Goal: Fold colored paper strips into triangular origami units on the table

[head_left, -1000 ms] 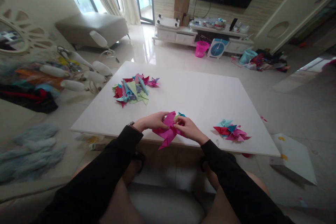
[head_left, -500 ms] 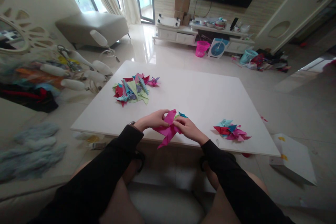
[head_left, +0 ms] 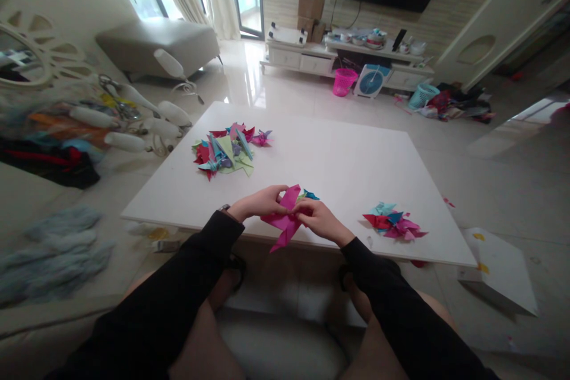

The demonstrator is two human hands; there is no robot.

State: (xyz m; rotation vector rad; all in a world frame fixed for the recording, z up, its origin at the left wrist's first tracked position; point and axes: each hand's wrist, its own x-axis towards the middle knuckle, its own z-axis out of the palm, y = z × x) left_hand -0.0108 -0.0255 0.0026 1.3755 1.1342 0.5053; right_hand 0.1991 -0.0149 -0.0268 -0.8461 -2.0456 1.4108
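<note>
The left hand [head_left: 260, 205] is closing its fingers on the upper left part of a folded pink paper [head_left: 285, 224], thumb and fingertips pinching the sheet. The right hand [head_left: 318, 218] is gripping the same paper from the other side, fingers curled in tight, and the two hands are almost touching over the fold. The pink paper is being held just above the near edge of the white table [head_left: 347, 160], with its lower point hanging past that edge toward the person's lap. Both forearms are wearing black sleeves and are reaching in from the bottom of the view.

A small green and blue scrap [head_left: 308, 194] is peeking out right behind the pink paper; it may be a separate piece lying on the table, but the hands are hiding too much to be sure.

To the right of the right hand, near the front edge of the table, a small heap of folded papers [head_left: 394, 222] in red, pink and blue is lying. A bigger heap of coloured papers [head_left: 225, 151] is lying well apart from it, on the far left part of the table.

Beyond the table, a pink basket [head_left: 344, 81] and a blue fan [head_left: 371, 80] are standing side by side on the shiny floor. A white box [head_left: 499, 267] is lying on the floor beside the table's right corner.
</note>
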